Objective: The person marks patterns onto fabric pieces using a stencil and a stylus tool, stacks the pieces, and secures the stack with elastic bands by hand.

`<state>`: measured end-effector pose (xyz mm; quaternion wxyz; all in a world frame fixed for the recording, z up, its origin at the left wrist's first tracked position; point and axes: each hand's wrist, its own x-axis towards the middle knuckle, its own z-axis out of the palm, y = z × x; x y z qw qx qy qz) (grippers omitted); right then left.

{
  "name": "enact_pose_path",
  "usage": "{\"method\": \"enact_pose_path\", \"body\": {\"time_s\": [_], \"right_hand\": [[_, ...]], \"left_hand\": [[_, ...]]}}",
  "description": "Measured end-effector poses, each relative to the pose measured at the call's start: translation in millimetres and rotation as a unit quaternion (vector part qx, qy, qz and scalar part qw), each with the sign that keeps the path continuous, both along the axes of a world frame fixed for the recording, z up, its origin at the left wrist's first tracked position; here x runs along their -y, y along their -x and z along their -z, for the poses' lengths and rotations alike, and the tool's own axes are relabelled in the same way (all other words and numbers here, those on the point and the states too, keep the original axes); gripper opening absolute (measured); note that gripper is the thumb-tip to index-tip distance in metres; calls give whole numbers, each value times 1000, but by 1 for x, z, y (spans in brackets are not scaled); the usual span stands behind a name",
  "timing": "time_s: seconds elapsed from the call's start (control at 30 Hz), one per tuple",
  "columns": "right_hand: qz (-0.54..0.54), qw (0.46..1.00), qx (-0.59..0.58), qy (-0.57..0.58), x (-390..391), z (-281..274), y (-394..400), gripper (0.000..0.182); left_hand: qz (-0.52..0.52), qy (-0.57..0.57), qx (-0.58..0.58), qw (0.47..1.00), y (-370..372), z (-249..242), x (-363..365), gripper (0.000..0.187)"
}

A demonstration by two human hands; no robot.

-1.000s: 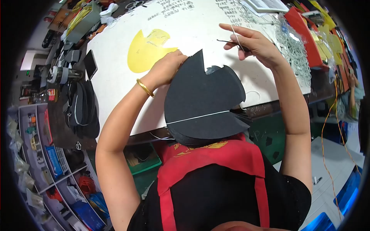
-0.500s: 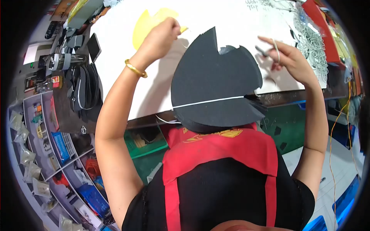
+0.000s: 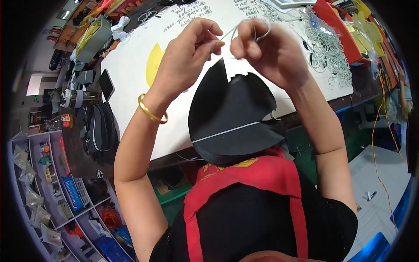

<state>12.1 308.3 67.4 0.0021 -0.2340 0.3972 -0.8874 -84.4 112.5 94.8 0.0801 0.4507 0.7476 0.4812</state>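
A stack of black rounded sheets (image 3: 231,109) with a notch in its far edge rests at the table's near edge, against the red apron. One white cord (image 3: 224,132) runs across it. Beyond the stack, my left hand (image 3: 190,54) pinches the end of a thin white cord. My right hand (image 3: 270,52), blurred, has its fingers curled with the same cord looped round them. The cord spans the small gap between both hands. Partly behind my left forearm lies a yellow sheet (image 3: 154,65).
A tangle of white cords (image 3: 325,48) lies at the right of the white tabletop (image 3: 131,105), beside a red box (image 3: 338,32). A dark phone (image 3: 106,84) and more black pieces (image 3: 99,129) are at the left. Shelves with bins (image 3: 74,196) stand lower left.
My right hand has moved left and my left hand slightly right, so they are now close together with the cord between them. The view has shifted, showing more of the table's far side.
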Motion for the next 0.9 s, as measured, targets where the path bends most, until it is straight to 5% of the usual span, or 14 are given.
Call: {"method": "enact_pose_path", "body": {"time_s": [0.07, 0.13, 0.17, 0.2, 0.3, 0.43, 0.5, 0.57, 0.63, 0.67, 0.7, 0.77, 0.8, 0.9], "right_hand": [[-105, 994, -7, 38, -2, -15, -11, 47], [-40, 985, 70, -152, -4, -21, -22, 53], [76, 932, 60, -351, -2, -26, -32, 53], [91, 920, 38, -379, -4, -25, -39, 53], [50, 881, 140, -450, -14, -51, -66, 45], [142, 795, 228, -543, -28, -32, -69, 58], [68, 773, 310, -549, -47, 8, -69, 67], [13, 754, 353, -554, -30, 22, -81, 75], [9, 767, 406, -497, -13, 18, -86, 86], [19, 789, 408, -459, -6, 13, -90, 113], [34, 787, 397, -470, -1, 22, -92, 107], [-38, 810, 367, -456, 6, 24, -90, 99], [-70, 771, 400, -491, 9, 25, -84, 92], [-98, 785, 359, -496, 10, 3, -76, 87]], "left_hand": [[20, -29, 42, 999, 0, 10, -5, 11], [36, -46, 13, 998, -4, 3, -8, 12], [29, -41, -22, 998, -8, 0, -7, 14], [37, -65, -79, 994, -7, 3, -8, 14], [65, 27, 27, 997, -16, -1, -6, 16], [-4, 147, -37, 988, 0, 24, 5, 51], [-30, 218, 103, 970, 15, 51, 23, 79], [41, 252, -6, 967, 5, 63, 39, 80], [-4, 238, 329, 914, -39, 41, 49, 93], [-3, 224, 286, 932, -53, 50, 62, 92], [-2, 213, 241, 947, -65, 59, 76, 93], [-8, 117, 371, 921, -92, 46, 80, 105], [-21, 110, 344, 932, -98, 45, 83, 107], [-40, 80, 283, 955, -108, 54, 95, 114]]}}
